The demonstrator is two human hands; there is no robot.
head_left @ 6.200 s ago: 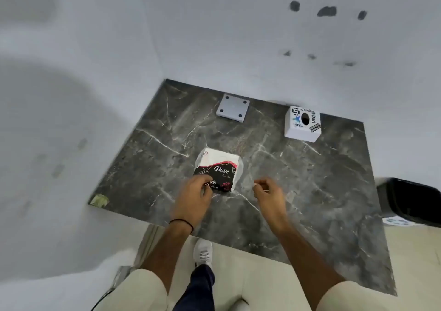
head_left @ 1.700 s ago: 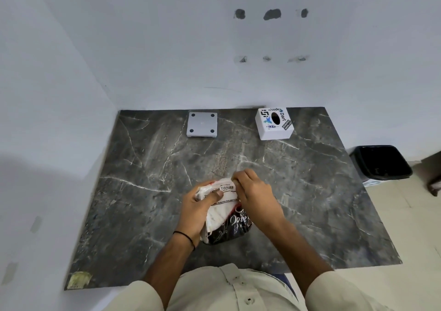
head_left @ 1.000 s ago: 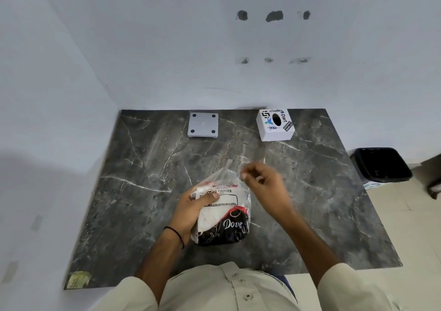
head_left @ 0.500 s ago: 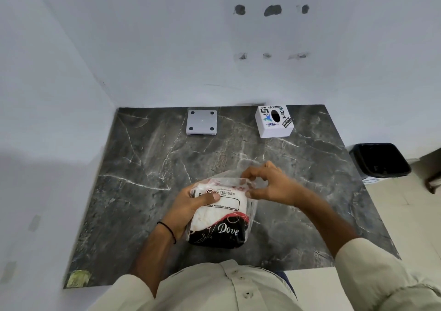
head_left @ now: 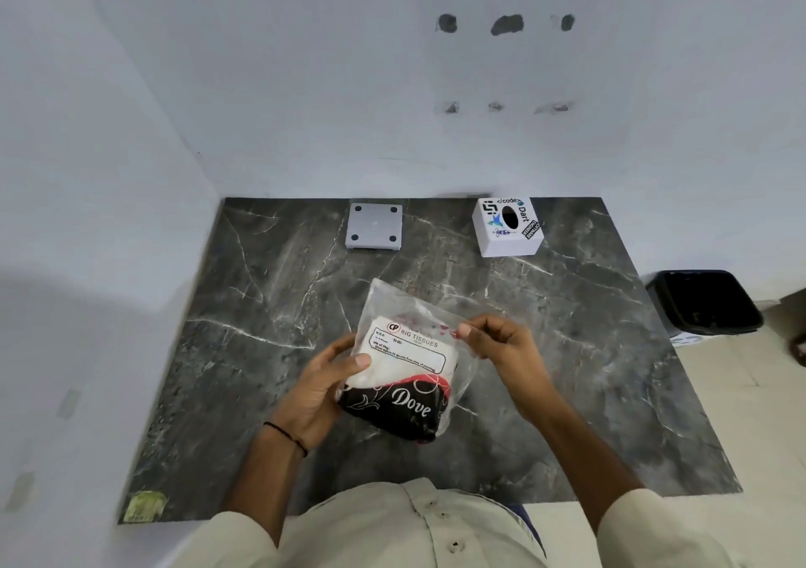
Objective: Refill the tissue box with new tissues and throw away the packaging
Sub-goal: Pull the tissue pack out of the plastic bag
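Observation:
A pack of tissues (head_left: 403, 371) in clear plastic wrap with a black and red "Dove" print is held above the dark marble table (head_left: 589, 371). My left hand (head_left: 322, 386) grips the pack's left side, thumb on top. My right hand (head_left: 501, 340) pinches the loose clear plastic at the pack's upper right edge. The white tissue box (head_left: 508, 227), with stickers and a dark oval slot on top, stands at the table's far right. Its flat grey base plate (head_left: 375, 226) lies apart at the far middle.
A black waste bin (head_left: 704, 301) stands on the floor to the right of the table. White walls close the table's far and left sides. A greenish sticker (head_left: 144, 505) marks the near left corner.
The pack went from lying flat on the table to held up in my left hand. My right hand has pulled the loose plastic end open and now pinches it at the pack's right.

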